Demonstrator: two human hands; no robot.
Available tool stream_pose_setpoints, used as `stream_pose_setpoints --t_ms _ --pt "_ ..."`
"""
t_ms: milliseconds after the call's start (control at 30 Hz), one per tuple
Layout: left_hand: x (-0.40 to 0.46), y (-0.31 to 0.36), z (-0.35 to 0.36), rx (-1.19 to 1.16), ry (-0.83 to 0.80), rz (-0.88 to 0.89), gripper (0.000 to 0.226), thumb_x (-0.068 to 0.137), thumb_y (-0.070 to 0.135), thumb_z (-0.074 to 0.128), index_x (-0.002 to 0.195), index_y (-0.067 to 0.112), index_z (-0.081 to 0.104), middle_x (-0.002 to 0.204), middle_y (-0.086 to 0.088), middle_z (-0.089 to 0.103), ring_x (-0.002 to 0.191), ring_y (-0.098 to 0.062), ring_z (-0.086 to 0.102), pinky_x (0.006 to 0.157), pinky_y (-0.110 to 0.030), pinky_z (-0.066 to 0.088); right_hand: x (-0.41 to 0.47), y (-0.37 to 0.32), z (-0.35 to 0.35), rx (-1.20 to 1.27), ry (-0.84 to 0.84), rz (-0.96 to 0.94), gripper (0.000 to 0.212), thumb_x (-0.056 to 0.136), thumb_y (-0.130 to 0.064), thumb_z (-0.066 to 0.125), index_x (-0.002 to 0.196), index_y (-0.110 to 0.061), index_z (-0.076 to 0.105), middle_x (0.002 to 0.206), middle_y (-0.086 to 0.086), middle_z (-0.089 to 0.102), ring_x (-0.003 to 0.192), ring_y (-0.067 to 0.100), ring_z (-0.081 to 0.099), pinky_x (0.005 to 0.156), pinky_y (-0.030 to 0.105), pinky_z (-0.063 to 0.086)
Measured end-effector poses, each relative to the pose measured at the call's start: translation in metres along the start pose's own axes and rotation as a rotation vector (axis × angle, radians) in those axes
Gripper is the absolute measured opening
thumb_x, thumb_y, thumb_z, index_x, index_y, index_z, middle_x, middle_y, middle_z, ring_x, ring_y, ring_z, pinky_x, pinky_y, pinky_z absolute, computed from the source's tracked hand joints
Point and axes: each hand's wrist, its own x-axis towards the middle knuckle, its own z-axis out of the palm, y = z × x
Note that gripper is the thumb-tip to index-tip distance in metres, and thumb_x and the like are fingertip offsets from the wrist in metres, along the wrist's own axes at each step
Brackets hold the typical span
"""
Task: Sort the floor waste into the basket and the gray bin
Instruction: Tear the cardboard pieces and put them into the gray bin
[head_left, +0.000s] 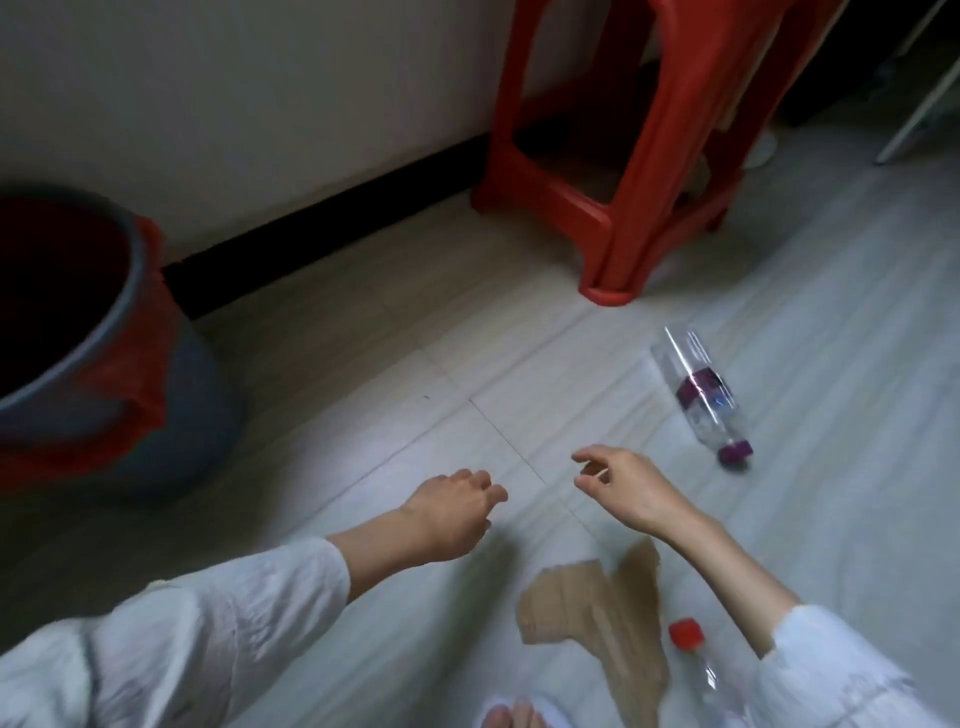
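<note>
The gray bin (78, 332), lined with a red bag, stands against the wall left of the red stool (649, 150), mouth open and near enough to drop waste into. On the pale floor (363, 364) in front of the stool lie a torn cardboard piece (587, 613), a clear bottle (698, 395) with a purple cap, and a second bottle (696, 654) with a red cap (partly hidden by the right sleeve). No basket is in view. Both hands hover low between bin and stool: the left hand (457, 514) with fingers loosely curled and holding nothing, the right hand (628, 488) relaxed and spread, likely about to reach for a bottle. A dark skirting runs behind the stool.
</note>
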Motion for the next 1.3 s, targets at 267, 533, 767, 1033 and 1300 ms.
stream_pose_setpoints --t_ms 267,533,767,1033,1300 --pt "0.035 0.055 0.06 0.193 -0.024 0.337 0.053 0.081 0.029 0.063 0.129 0.019 0.046 0.137 -0.011 0.046 0.117 -0.031 0.051 0.081 -0.036 0.05 -0.031 0.11 0.049 -0.124 -0.083 0.257 0.066 0.083 -0.027 0.064 0.14 -0.019 0.033 0.14 0.008 0.035 0.13 0.025 0.037 0.107 0.03 0.032" --pt "0.051 0.035 0.071 0.386 0.01 0.525 0.072 0.048 0.066 0.076 0.114 0.039 0.063 0.127 0.008 0.06 0.107 -0.019 0.062 0.078 -0.037 0.054 -0.018 0.117 0.078 -0.481 -0.177 0.004 0.079 0.08 -0.033 0.068 0.143 -0.018 0.022 0.157 0.006 0.001 0.144 0.026 0.003 0.111 0.037 0.028" --pt "0.033 -0.003 0.067 0.097 -0.007 0.084 0.055 0.08 0.056 0.057 0.124 0.033 0.032 0.15 -0.006 0.019 0.128 -0.028 0.034 0.088 -0.04 0.044 0.019 0.097 0.069 -0.551 -0.106 0.003 0.04 0.083 -0.023 0.063 0.115 -0.007 0.044 0.121 0.01 0.051 0.118 0.027 0.041 0.092 0.035 0.036" --pt "0.047 0.015 0.068 -0.385 0.031 -0.347 0.07 0.072 0.007 0.064 0.129 0.018 0.026 0.117 -0.011 0.032 0.1 -0.028 0.039 0.081 -0.037 0.043 0.026 0.083 0.055 -0.327 -0.052 0.062 0.014 0.088 -0.007 0.057 0.099 -0.002 0.063 0.116 0.013 0.047 0.111 0.027 0.044 0.092 0.029 0.044" --pt "0.038 -0.043 -0.026 -0.686 0.236 -0.465 0.029 0.081 0.011 0.061 0.109 0.007 0.054 0.099 -0.013 0.062 0.076 -0.021 0.054 0.056 -0.026 0.041 0.039 0.016 0.001 -0.092 0.235 0.083 0.017 0.087 -0.013 0.053 0.084 -0.004 0.067 0.095 0.014 0.069 0.095 0.033 0.061 0.082 0.037 0.051"
